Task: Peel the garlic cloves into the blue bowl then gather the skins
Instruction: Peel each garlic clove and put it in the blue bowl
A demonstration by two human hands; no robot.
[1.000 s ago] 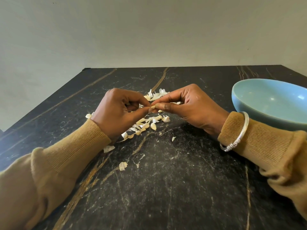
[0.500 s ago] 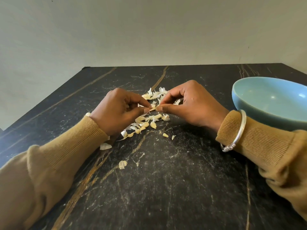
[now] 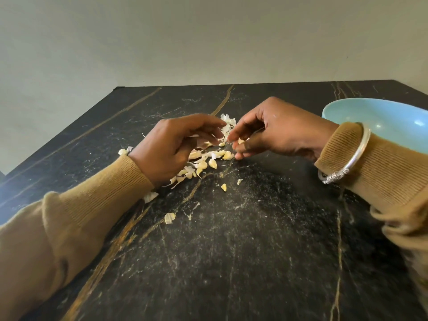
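Note:
A pile of small garlic cloves and white skins lies mid-table between my hands. My left hand hovers over the pile's left side, fingers loosely spread and holding nothing. My right hand reaches in from the right with its fingertips down at the pile. A pale garlic clove shows between its thumb and curled fingers. The blue bowl stands at the right edge behind my right wrist, and the part of its inside that I can see is bare.
The table is black marble with gold veins. A loose clove piece and skin scraps lie nearer me, and another scrap sits by my left sleeve. A silver bangle is on my right wrist. A plain wall stands behind.
My hands, which pinched one clove together, have parted and dropped to the pile. The left hand's fingers have opened. A small piece fell onto the table in front of the pile.

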